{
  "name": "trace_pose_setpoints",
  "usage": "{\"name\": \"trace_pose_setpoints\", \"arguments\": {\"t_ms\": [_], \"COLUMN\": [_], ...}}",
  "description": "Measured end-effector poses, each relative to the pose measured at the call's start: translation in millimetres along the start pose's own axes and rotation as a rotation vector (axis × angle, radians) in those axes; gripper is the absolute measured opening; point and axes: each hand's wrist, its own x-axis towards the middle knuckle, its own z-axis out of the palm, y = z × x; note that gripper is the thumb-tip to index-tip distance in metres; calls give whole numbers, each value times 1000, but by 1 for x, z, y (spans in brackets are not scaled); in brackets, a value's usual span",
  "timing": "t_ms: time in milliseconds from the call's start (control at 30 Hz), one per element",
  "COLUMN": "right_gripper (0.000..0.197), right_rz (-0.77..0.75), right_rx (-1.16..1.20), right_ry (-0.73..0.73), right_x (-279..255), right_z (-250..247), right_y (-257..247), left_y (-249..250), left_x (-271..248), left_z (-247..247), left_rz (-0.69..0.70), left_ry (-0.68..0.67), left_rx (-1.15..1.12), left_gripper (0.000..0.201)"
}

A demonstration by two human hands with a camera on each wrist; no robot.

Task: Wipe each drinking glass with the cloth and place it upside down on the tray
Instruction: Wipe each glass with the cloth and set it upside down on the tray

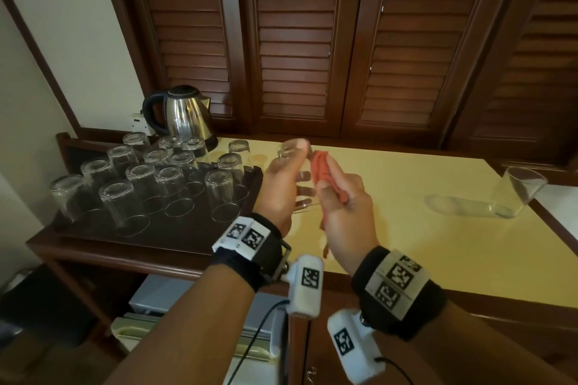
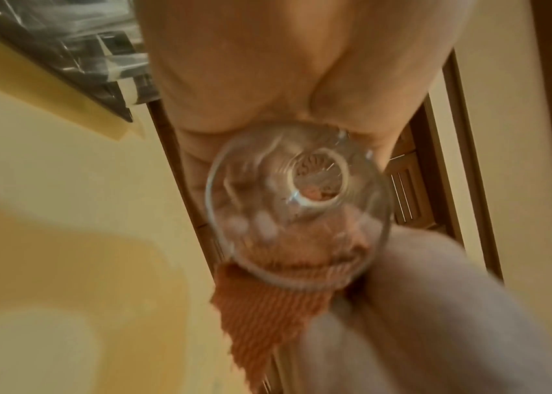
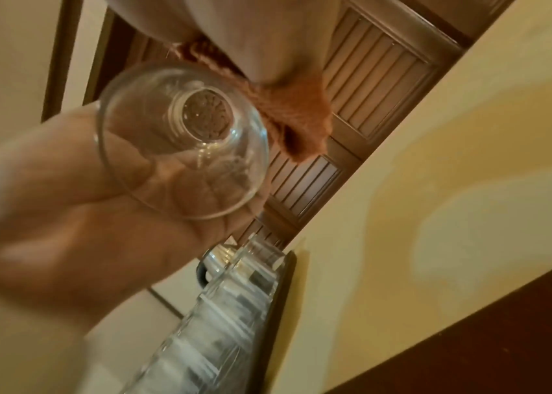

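My left hand [image 1: 286, 178] grips a clear drinking glass [image 1: 297, 172] above the yellow counter, its mouth toward me and its base away. The glass [image 2: 298, 202] fills the left wrist view, and the right wrist view looks into the same glass [image 3: 183, 144]. My right hand [image 1: 341, 194] holds an orange-red cloth [image 1: 322, 172] against the right side of the glass. The cloth [image 2: 267, 306] hangs below the rim; the cloth [image 3: 294, 125] bunches beside the glass. A dark tray [image 1: 93, 228] at the left carries several glasses [image 1: 169, 184] standing upside down.
One more glass [image 1: 516, 194] stands upright at the counter's [image 1: 406, 228] right edge. A steel kettle [image 1: 184, 112] sits behind the tray by a wall socket. Dark louvred doors [image 1: 312, 40] run along the back. A small fridge [image 1: 175, 306] sits under the counter.
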Motion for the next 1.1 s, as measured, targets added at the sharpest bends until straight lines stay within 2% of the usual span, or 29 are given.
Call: {"name": "trace_pose_setpoints", "arguments": {"t_ms": [67, 133, 167, 233, 267, 333, 400, 467, 533, 600, 667, 733, 800, 867, 933, 1033, 1100], "right_gripper": [42, 44, 45, 44, 45, 47, 48, 46, 44, 43, 40, 38, 39, 38, 37, 37, 37], "right_rz": [-13, 54, 74, 10, -23, -24, 37, 36, -27, -38, -8, -27, -76, -81, -30, -61, -71], "right_rx": [-10, 20, 36, -47, -83, -93, -27, -44, -121, -104, -63, -100, -162, -165, -113, -165, -179], "right_ry": [18, 67, 63, -6, -37, -2, 49, 20, -50, -15, 46, 19, -42, 9, 84, 17, 3], "right_x": [3, 14, 16, 9, 3, 6, 17, 16, 7, 11, 22, 19, 8, 15, 27, 18, 11], "right_z": [0, -4, -5, -2, -1, -4, -10, -9, -7, -11, -17, -14, -10, -14, -20, -12, -10], "right_y": [0, -3, -1, 1, 3, 10, 8, 5, 4, 9, 12, 10, 11, 14, 14, 13, 16], "left_y": [0, -5, -8, -7, -6, -4, -9, -9, -3, -1, -6, -6, -1, 0, -4, -3, -2], "left_x": [0, -2, -2, 2, 2, 1, 0, 2, 3, 3, 4, 7, 7, 8, 8, 11, 10], "left_z": [-3, -1, 0, 0, -1, -4, -3, -2, -3, -4, -1, 0, -2, -3, -1, 1, 1], "left_rz": [-68, -65, -40, -6, -32, -113, -89, -23, -44, -116, -93, -32, -56, -118, -102, -30, -76], "left_ry": [-88, -149, -106, 0, 5, -73, -131, -49, 16, -41, -98, -27, 18, -61, -136, -17, -16], "left_rx": [25, 63, 42, -30, -51, -21, 7, -26, -71, -34, 5, -16, -64, -20, 44, 19, -19], "left_gripper": [52, 47, 50, 58, 58, 53, 45, 49, 52, 49, 46, 47, 49, 48, 45, 57, 54]}}
